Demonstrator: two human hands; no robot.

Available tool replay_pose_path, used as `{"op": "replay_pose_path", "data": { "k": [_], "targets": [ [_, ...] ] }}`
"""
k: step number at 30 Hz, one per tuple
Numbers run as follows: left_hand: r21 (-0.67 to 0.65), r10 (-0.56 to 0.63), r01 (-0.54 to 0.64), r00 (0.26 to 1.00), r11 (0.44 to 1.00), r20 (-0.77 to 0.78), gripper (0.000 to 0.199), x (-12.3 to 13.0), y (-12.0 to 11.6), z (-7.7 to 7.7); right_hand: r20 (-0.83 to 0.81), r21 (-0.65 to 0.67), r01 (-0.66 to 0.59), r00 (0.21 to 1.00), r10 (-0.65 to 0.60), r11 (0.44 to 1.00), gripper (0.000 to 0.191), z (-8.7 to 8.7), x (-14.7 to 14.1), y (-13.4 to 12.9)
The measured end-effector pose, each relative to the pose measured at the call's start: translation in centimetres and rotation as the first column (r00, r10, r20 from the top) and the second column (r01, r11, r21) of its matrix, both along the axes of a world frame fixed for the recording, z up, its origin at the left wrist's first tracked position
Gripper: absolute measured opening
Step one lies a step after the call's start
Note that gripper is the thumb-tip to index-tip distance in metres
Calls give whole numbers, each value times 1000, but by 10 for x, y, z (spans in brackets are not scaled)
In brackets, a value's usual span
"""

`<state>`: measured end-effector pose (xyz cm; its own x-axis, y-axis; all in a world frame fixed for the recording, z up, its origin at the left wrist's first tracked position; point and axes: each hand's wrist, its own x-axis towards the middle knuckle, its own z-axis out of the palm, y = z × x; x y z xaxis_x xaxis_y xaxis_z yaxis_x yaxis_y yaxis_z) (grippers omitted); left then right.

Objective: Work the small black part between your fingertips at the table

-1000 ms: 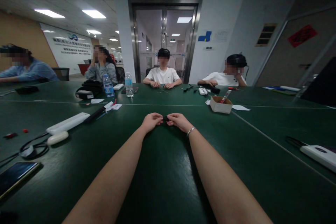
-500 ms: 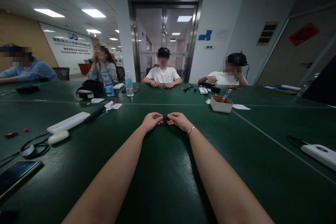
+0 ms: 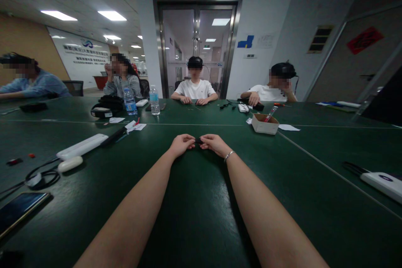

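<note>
A small black object [image 3: 198,140] is pinched between my two hands over the middle of the green table [image 3: 194,201]. Its kind is too small and dark to make out. My left hand [image 3: 182,144] holds its left end with thumb and fingers closed. From the other side, my right hand [image 3: 215,144] grips the right end the same way, a silver bracelet [image 3: 229,156] around that wrist. Fingers cover most of the object, and both forearms reach in from the bottom of the view.
Left of my arm lie a white power strip [image 3: 82,146], a white mouse-shaped item [image 3: 70,164], cables and a phone [image 3: 23,209]. Two water bottles [image 3: 154,101] stand further back. A small cardboard box [image 3: 264,124] sits to the right. Several people are seated across the table.
My hands and the black object stay essentially where they were. Across the table at right, a person's hand has come down onto a dark item.
</note>
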<state>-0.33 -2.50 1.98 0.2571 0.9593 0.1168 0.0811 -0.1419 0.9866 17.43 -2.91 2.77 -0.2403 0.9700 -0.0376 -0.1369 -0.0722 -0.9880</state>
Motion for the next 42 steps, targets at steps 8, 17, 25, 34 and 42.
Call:
{"op": "replay_pose_path", "data": {
  "k": [8,17,25,34,42],
  "targets": [
    [-13,13,-13,1000,1000,-22,15,1,-2,3,-3,-8,13,1000,-13,1000,9,2,0,-2],
    [-22,13,-14,999,1000,-34,13,1,-3,4,-11,-13,5,1000,-5,1000,10,3,0,-2],
    [-32,28,-31,997,999,-77,18,2,-1,3,-17,6,-38,999,39,999,10,0,2,0],
    [-8,-6,5,989,1000,-149,26,-1,4,0,-31,7,-62,998,62,998,12,1,2,-1],
    [16,-21,24,988,1000,-153,28,-1,6,-2,-31,12,-74,997,75,997,15,2,3,-1]
  ]
}}
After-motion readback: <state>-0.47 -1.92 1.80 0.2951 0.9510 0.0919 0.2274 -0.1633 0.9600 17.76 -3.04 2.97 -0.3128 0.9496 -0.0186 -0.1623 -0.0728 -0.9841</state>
